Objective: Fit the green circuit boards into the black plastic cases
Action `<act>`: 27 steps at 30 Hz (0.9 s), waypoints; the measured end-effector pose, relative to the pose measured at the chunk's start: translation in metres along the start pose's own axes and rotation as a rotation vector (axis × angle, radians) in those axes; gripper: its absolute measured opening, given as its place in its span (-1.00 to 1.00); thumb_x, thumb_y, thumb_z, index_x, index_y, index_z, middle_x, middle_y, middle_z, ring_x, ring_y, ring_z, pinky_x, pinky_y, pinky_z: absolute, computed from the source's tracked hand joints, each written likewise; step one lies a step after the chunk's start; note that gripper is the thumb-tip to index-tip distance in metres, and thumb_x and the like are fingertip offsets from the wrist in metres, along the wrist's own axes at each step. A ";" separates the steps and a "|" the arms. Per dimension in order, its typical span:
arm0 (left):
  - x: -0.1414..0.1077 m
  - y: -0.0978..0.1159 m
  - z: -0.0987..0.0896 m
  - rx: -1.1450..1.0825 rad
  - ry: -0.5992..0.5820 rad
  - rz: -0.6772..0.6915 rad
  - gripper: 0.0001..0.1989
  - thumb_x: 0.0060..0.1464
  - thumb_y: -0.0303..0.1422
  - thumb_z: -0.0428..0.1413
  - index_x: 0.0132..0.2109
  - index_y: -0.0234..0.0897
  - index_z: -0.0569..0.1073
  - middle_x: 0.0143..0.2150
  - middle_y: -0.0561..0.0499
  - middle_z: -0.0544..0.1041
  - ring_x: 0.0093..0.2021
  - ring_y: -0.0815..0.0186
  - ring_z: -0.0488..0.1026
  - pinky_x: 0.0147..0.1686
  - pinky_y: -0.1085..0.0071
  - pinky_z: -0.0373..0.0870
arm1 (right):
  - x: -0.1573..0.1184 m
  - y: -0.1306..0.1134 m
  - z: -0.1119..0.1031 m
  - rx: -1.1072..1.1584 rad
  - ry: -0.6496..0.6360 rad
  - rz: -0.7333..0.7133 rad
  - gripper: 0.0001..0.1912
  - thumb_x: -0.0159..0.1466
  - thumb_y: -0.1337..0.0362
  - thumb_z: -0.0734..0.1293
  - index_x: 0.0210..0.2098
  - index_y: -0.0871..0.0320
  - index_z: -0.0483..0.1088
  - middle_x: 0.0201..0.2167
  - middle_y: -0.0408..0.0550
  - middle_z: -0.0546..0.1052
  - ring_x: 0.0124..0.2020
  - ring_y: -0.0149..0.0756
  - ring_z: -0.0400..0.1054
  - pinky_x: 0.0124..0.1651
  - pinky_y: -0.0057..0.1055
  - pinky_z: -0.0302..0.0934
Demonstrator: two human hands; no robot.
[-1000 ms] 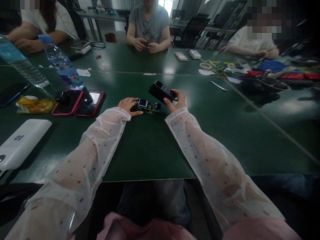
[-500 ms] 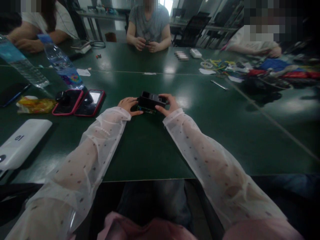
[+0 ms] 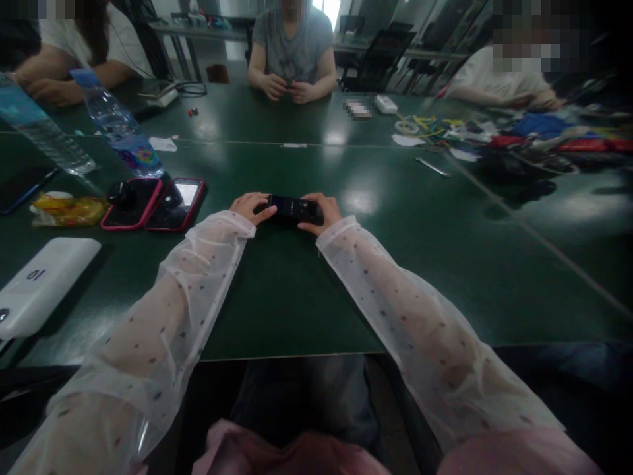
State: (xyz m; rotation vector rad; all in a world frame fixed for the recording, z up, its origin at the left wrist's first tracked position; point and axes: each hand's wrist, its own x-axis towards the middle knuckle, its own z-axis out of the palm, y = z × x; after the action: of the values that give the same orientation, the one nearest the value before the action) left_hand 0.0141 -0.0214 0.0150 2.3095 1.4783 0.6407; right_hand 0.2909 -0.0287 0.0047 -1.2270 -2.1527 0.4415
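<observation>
Between my hands is a small black rectangular device (image 3: 287, 208), with a flat dark face turned up toward me. My left hand (image 3: 251, 207) grips its left end, the thumb lying along the near left corner. Around the right end my right hand (image 3: 322, 212) is closed, thumb at the near side and fingers over the far side. Fingers and shade hide both ends of the device. Whether it touches the green table (image 3: 291, 284) I cannot tell.
To the left lie two red-edged phones (image 3: 175, 206), a yellow wrapper (image 3: 69, 210), a white power bank (image 3: 52, 284) and two water bottles (image 3: 121, 132). A metal tool (image 3: 432, 167) and a heap of cables (image 3: 544, 142) are at the right. Several people sit across the table.
The black device has been tilted, so its open-topped side and the green circuit board at its near edge no longer show. My left thumb has moved up onto it.
</observation>
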 end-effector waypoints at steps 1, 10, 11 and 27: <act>0.000 0.000 -0.001 -0.022 0.003 0.001 -0.12 0.14 0.35 -0.27 0.12 -0.18 0.56 0.31 -0.08 0.47 0.39 0.04 0.26 0.41 0.09 0.08 | 0.000 -0.001 -0.001 0.004 0.002 -0.004 -0.31 0.01 0.20 0.57 0.10 -0.15 0.31 0.05 -0.01 0.46 0.14 0.21 0.27 0.16 0.28 0.22; 0.000 0.004 -0.010 -0.115 -0.036 0.021 -0.28 0.18 0.30 -0.17 -0.03 -0.08 0.63 0.23 0.00 0.55 0.37 0.04 0.29 0.40 0.03 0.11 | -0.010 -0.017 -0.006 0.290 -0.021 0.069 -0.36 0.08 -0.11 0.52 0.07 -0.09 0.34 0.04 -0.01 0.50 0.14 0.08 0.36 0.22 0.16 0.23; 0.000 0.004 -0.011 -0.121 -0.045 0.034 -0.29 0.17 0.30 -0.16 -0.03 -0.09 0.63 0.23 0.00 0.55 0.37 0.03 0.29 0.41 0.03 0.10 | -0.010 -0.017 -0.007 0.366 -0.031 0.094 -0.37 0.11 -0.20 0.47 0.07 -0.06 0.35 0.03 0.00 0.51 0.12 0.04 0.39 0.22 0.13 0.24; 0.000 0.003 -0.016 -0.139 -0.112 0.033 -0.28 0.11 0.30 -0.04 0.10 -0.12 0.56 0.26 -0.05 0.52 0.42 -0.01 0.21 0.42 -0.08 0.03 | -0.008 -0.024 -0.025 0.747 -0.081 0.265 -0.40 0.12 -0.23 0.46 -0.04 0.02 0.40 -0.20 -0.06 0.61 -0.04 -0.16 0.52 0.22 -0.05 0.33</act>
State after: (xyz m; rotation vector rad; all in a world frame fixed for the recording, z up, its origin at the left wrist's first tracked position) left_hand 0.0083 -0.0225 0.0300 2.2298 1.3057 0.5936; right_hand 0.2951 -0.0483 0.0339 -1.0490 -1.6249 1.2855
